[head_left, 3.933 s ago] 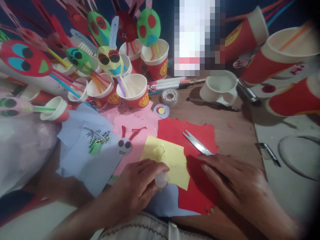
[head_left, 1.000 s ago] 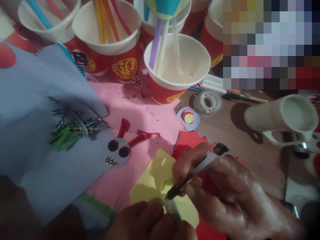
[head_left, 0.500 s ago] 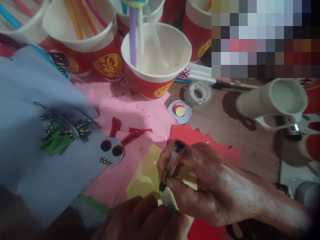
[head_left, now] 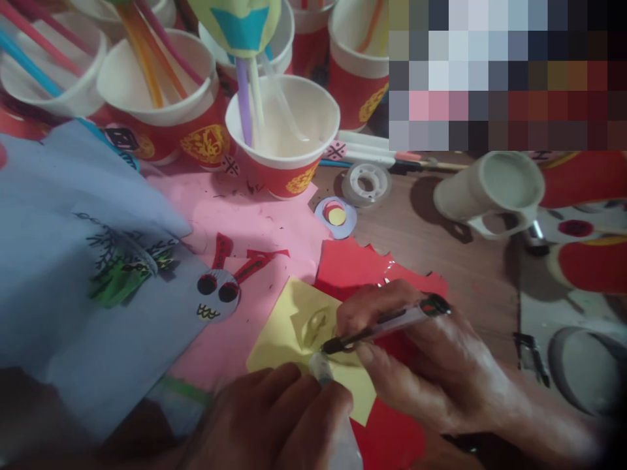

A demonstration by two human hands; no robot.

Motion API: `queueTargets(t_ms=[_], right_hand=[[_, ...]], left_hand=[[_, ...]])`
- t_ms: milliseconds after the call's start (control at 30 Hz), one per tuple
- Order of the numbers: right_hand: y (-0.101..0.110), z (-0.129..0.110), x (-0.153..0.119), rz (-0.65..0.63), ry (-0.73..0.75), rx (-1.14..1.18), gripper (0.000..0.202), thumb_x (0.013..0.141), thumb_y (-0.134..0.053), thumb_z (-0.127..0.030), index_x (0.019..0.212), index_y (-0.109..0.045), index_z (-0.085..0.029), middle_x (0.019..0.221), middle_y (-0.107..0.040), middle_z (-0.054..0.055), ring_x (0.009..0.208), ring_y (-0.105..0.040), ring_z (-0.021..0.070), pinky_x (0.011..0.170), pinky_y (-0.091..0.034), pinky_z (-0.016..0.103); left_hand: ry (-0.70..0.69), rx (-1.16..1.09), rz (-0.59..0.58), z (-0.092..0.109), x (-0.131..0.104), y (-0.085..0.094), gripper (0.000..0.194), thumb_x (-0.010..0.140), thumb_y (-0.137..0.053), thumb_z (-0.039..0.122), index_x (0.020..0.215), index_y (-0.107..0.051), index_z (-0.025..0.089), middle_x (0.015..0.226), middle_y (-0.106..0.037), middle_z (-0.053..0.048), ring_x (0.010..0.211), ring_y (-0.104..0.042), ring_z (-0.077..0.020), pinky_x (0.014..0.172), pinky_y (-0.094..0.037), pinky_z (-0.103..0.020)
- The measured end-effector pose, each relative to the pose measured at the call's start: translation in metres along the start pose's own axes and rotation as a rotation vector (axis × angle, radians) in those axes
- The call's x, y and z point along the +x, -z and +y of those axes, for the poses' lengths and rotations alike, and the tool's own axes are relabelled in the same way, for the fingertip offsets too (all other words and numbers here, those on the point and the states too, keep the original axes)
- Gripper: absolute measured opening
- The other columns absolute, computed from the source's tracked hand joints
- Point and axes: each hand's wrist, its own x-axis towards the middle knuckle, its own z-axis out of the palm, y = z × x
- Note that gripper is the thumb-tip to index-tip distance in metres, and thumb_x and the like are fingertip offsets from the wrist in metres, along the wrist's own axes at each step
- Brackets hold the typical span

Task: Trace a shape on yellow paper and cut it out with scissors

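A pen (head_left: 386, 322) is held in the right hand (head_left: 426, 365). The fingers are closed around it, and it lies almost flat, with its dark tip pointing left and its cap end pointing right. The tip is just above a yellow paper (head_left: 313, 346), right beside a small clear tube (head_left: 321, 367).

The small clear tube is held in the left hand (head_left: 274, 418). That hand is curled shut around it, so only the top of the tube is seen poking out over the yellow paper. What kind of tube it is cannot be told.

The yellow paper is laid partly on a red paper (head_left: 362, 267) and partly on a pink paper (head_left: 255, 222). A faint shape is seen on the yellow paper, close to the pen tip.

On the pink paper, a little paper face (head_left: 218, 294) with two dark eyes and two red ears is seen. To the left, a big blue paper (head_left: 59, 294) with a green and black drawing is spread out.

Further back, a red and white paper cup (head_left: 284, 143) with straws in it is stood on the table. More cups like it are stood behind and beside it. A roll of clear tape (head_left: 366, 184) is laid near a round paper disc (head_left: 336, 217). A white mug (head_left: 490, 192) is lying on its side on the brown table (head_left: 441, 254).
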Motion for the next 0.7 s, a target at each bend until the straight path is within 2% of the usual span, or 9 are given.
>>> queueTargets(t_ms=[133,267,367,500,633,700], right_hand=[[-0.009,-0.001,-0.015,0.096,-0.025,-0.067,0.025,0.08,-0.05,-0.011,0.101,-0.042,-0.023,0.075,-0.062,-0.001,0.071,-0.065,0.0155,0.063,-0.053,0.026],[-0.02,-0.002,-0.033,0.188,0.069,-0.082,0.02,0.079,-0.049,-0.013,0.096,-0.043,-0.02,0.083,-0.062,0.003,0.071,-0.064,0.0143,0.06,-0.051,0.024],[-0.027,-0.003,-0.047,0.256,0.132,-0.167,0.019,0.078,-0.049,-0.011,0.095,-0.043,-0.018,0.084,-0.064,0.006,0.074,-0.064,0.0151,0.06,-0.051,0.025],[-0.037,-0.006,-0.061,0.35,0.146,-0.3,0.024,0.075,-0.051,-0.006,0.094,-0.044,-0.017,0.088,-0.065,0.006,0.079,-0.065,0.0152,0.063,-0.052,0.023],[-0.049,-0.009,-0.07,0.417,0.186,-0.353,0.019,0.078,-0.051,-0.01,0.094,-0.045,-0.017,0.091,-0.066,0.007,0.083,-0.065,0.0154,0.063,-0.052,0.023],[-0.055,-0.011,-0.075,0.418,0.199,-0.418,0.018,0.079,-0.051,-0.011,0.094,-0.045,-0.017,0.091,-0.066,0.007,0.079,-0.065,0.0152,0.06,-0.052,0.024]], left_hand=[[0.023,-0.004,-0.077,0.004,0.0,0.009,0.027,0.088,-0.027,0.016,0.099,-0.051,0.02,0.075,-0.065,-0.002,0.064,-0.062,-0.0134,0.056,-0.05,-0.022],[0.042,0.038,-0.125,0.008,-0.002,0.016,0.03,0.085,-0.03,0.01,0.11,-0.045,0.018,0.08,-0.065,-0.003,0.071,-0.063,-0.0148,0.059,-0.05,-0.023],[0.025,0.007,-0.129,0.006,-0.003,0.012,0.027,0.084,-0.033,0.012,0.107,-0.045,0.019,0.079,-0.065,-0.002,0.069,-0.062,-0.0139,0.058,-0.05,-0.023],[0.021,-0.098,-0.148,0.0,-0.005,0.004,0.021,0.086,-0.04,0.017,0.104,-0.048,0.02,0.077,-0.065,0.0,0.063,-0.06,-0.0109,0.054,-0.047,-0.02],[0.028,-0.109,-0.169,0.0,-0.006,0.004,0.016,0.088,-0.042,0.022,0.101,-0.05,0.018,0.076,-0.064,0.0,0.061,-0.058,-0.0097,0.053,-0.045,-0.019],[0.042,-0.101,-0.179,0.001,-0.006,0.005,0.016,0.089,-0.042,0.023,0.101,-0.05,0.018,0.077,-0.065,0.001,0.058,-0.057,-0.009,0.052,-0.043,-0.019]])
